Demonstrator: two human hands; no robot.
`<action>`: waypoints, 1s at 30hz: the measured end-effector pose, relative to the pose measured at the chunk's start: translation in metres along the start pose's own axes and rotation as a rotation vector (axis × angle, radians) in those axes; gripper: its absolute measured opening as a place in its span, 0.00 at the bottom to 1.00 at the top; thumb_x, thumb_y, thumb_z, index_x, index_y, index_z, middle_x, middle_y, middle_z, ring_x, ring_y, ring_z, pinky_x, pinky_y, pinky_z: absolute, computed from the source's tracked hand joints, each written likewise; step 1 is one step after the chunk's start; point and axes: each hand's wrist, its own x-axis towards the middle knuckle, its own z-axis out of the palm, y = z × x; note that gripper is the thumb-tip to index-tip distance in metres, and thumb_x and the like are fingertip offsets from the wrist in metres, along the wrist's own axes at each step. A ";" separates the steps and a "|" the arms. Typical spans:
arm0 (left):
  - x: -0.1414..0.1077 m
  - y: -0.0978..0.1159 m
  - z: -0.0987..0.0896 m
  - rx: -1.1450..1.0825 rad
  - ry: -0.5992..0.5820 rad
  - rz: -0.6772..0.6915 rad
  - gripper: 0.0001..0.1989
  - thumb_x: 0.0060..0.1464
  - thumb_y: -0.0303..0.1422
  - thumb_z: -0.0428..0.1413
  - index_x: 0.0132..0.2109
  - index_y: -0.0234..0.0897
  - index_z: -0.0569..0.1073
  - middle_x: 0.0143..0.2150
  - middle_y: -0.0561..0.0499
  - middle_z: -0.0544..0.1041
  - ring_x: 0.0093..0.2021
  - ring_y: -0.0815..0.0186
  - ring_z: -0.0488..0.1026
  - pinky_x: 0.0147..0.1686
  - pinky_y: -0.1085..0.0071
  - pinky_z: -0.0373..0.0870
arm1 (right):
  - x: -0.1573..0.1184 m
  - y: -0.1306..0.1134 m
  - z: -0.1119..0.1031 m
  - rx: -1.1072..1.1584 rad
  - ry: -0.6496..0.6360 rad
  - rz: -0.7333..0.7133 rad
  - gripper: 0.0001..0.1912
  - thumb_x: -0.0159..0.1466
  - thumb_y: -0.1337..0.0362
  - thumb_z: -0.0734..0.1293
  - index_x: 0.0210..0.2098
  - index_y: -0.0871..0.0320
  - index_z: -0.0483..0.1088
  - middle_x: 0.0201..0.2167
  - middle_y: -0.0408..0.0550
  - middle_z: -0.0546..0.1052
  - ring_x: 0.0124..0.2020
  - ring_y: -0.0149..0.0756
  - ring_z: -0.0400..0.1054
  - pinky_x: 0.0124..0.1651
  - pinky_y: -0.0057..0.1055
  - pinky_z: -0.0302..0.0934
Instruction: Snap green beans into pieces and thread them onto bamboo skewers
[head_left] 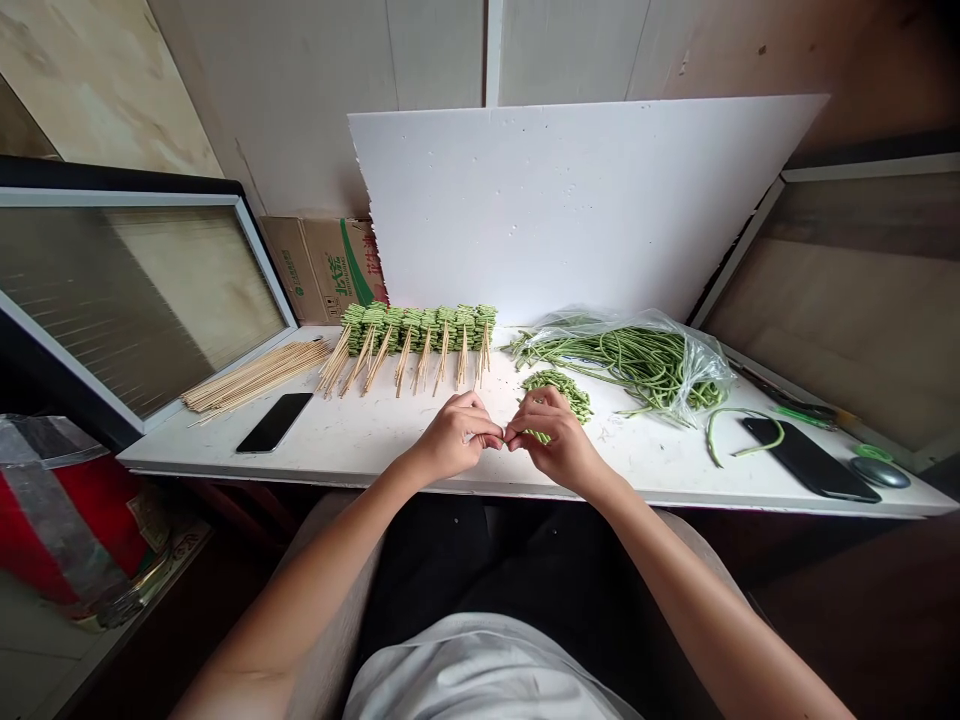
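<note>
Nearest are a white shirt (480,672) and black shorts (502,560), with both forearms reaching over them to a white table (360,440). Near its front edge the 2 hands meet: the left hand (459,436) and the right hand (553,440) both have thumb and fingers closed in a narrow pinch, their tips nearly touching. Whatever may be between them is too small to tell.

To the right, a dark phone (814,465) lies beside a grey oval object (880,472) and a green ring (872,453), and 1 loose long bean (780,436) curls over the phone's near-left end. On the left side lies a black phone (274,422).

Just beyond the right hand is a small heap of cut green pieces (570,392), partly hidden by its fingers. Farther left, bare wooden sticks (259,376) lie in a loose pile. Behind the heap, to the right, long green beans (630,355) spill from a clear plastic bag (694,375).

Along the back left, 8 clusters of stick ends point forward from a row of skewered green pieces (431,328). Behind stand a printed carton (322,265) and a white board (570,210), leaning near the wall (442,50)
</note>
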 end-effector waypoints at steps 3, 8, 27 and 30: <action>0.001 0.001 0.004 -0.071 -0.016 -0.046 0.12 0.59 0.19 0.63 0.34 0.42 0.86 0.32 0.49 0.85 0.40 0.58 0.73 0.44 0.60 0.76 | 0.002 -0.002 -0.004 0.006 -0.041 -0.004 0.10 0.68 0.72 0.72 0.37 0.50 0.83 0.32 0.48 0.82 0.51 0.50 0.67 0.57 0.50 0.61; -0.001 -0.024 -0.021 -0.098 -0.013 -0.141 0.11 0.58 0.20 0.62 0.33 0.40 0.86 0.31 0.47 0.84 0.40 0.58 0.75 0.38 0.63 0.76 | 0.004 0.006 -0.033 -0.061 0.018 0.003 0.10 0.68 0.70 0.72 0.32 0.49 0.82 0.32 0.47 0.82 0.51 0.52 0.69 0.58 0.52 0.62; -0.015 -0.055 0.036 0.060 -0.150 -0.379 0.02 0.58 0.33 0.70 0.39 0.42 0.86 0.37 0.48 0.82 0.46 0.56 0.76 0.45 0.62 0.76 | -0.030 0.099 -0.032 -0.429 -0.115 0.803 0.19 0.66 0.46 0.72 0.33 0.55 0.85 0.33 0.53 0.84 0.35 0.45 0.76 0.33 0.35 0.59; -0.012 -0.058 0.046 -0.020 -0.152 -0.397 0.03 0.59 0.31 0.69 0.42 0.41 0.86 0.41 0.47 0.83 0.43 0.59 0.78 0.44 0.63 0.77 | -0.030 0.102 -0.032 -0.391 -0.084 0.770 0.20 0.67 0.46 0.71 0.34 0.56 0.85 0.32 0.52 0.84 0.34 0.44 0.76 0.34 0.34 0.60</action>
